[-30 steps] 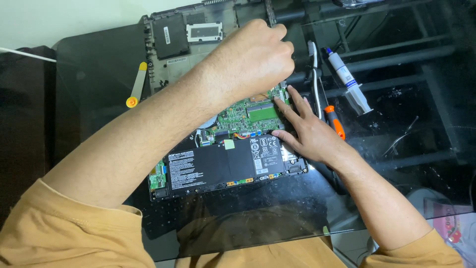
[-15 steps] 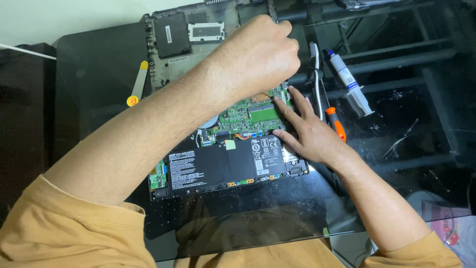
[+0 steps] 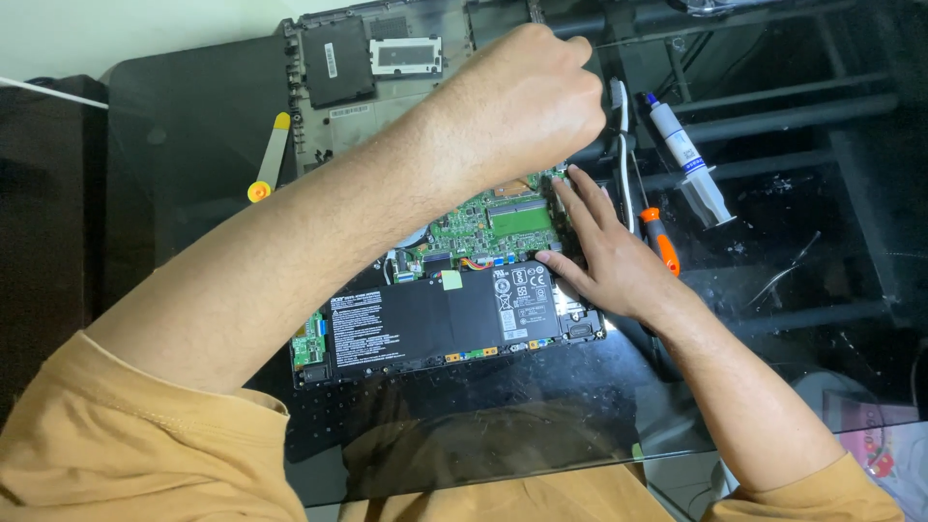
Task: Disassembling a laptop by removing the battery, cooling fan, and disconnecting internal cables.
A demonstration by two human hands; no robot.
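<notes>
I see the opened laptop on the glass tabletop | left hand fisted above its board, contents hidden | right hand open, fingers bracing the edge | I'd keep that brace firm, press straight down.

White rect. label sits on the black battery's right end, just by the right hand. Small white sticker on the removed cover, top left. Syringe at right wears a white-blue label.

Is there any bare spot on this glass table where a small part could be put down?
Yes: the glass table is bare left of the yellow-tipped pry tool, and again in front of the opened laptop. It is crowded right of the right hand, with an orange-handled screwdriver and a syringe.
</notes>
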